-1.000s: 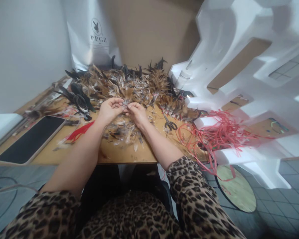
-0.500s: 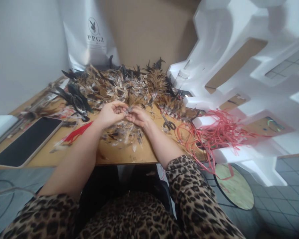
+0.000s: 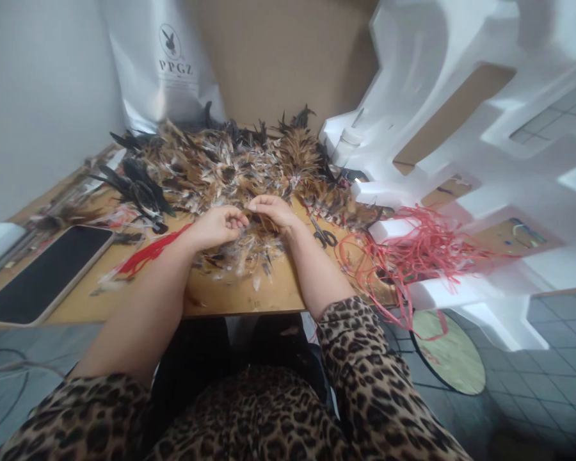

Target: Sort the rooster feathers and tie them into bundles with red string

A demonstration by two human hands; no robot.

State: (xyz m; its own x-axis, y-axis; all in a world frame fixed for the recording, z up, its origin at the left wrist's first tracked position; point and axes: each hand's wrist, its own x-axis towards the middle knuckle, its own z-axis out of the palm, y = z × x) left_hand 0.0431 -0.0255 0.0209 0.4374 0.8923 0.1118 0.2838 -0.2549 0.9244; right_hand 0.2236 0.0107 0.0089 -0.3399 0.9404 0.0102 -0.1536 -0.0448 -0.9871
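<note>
My left hand (image 3: 219, 225) is closed, its fingers curled around the base of a small bunch of brown feathers (image 3: 249, 212); the quill ends are hidden in the grip. Close to its right, my right hand (image 3: 272, 212) pinches the same bunch between thumb and fingertips. Below both hands lies a loose heap of grey and white downy feathers (image 3: 249, 255). Behind them spreads a large pile of brown feathers (image 3: 187, 160) with dark tips.
Black scissors (image 3: 324, 237) lie right of my right hand. Tangled red ribbon (image 3: 422, 250) hangs over white foam (image 3: 480, 294). Red strips (image 3: 148, 253), black feathers (image 3: 139, 189) and a phone (image 3: 48, 275) lie on the left. A silver bag (image 3: 168, 83) stands behind, near a white bottle (image 3: 348, 144).
My hands have drawn slightly apart at the fingertips, the right one turning so its back faces up. The tuft that stood upright between them is now mostly covered. The view has shifted a little.
</note>
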